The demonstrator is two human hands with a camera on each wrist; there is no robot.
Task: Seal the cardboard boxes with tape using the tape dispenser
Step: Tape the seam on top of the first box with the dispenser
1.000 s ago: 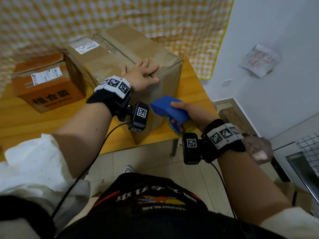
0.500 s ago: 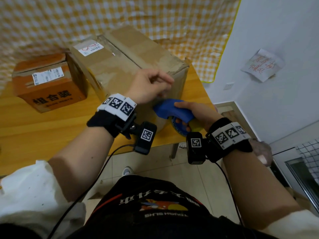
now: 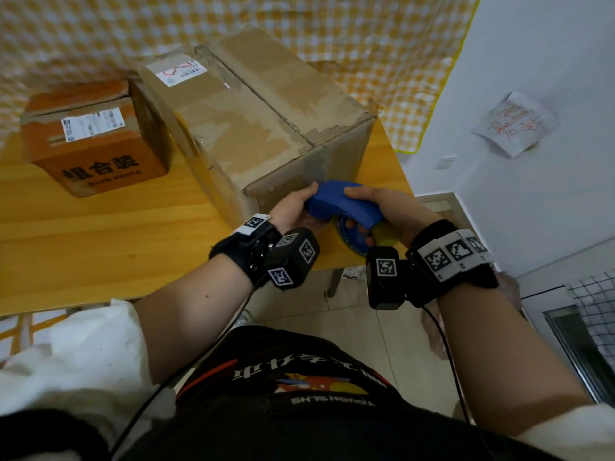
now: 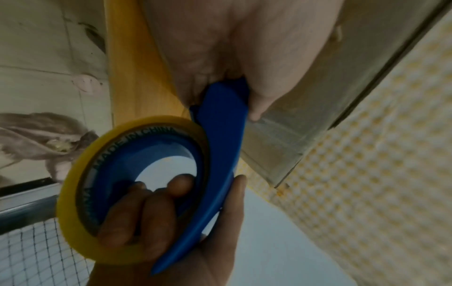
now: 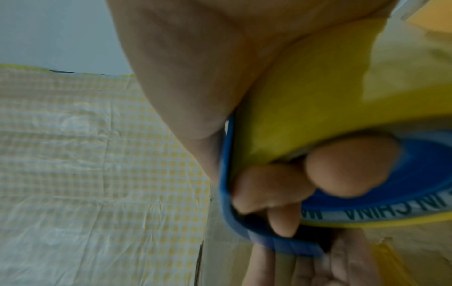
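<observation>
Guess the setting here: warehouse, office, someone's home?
Most likely a home room set up for packing, not a warehouse: a small wooden table with two cardboard boxes, a checked cloth hung as a backdrop, tiled floor and a handwritten note on the wall.

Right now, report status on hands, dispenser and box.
Right hand grips blue tape dispenser; left hand holds its front end. Dispenser at big cardboard box's near side, top seam untaped. Nothing in the way.

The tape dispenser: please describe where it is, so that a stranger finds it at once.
Find the yellow wooden table and its big brown cardboard box. At the box's near corner both hands hold a curved blue plastic tape dispenser. Alone there it is blue and carries a yellow tape roll.
</observation>
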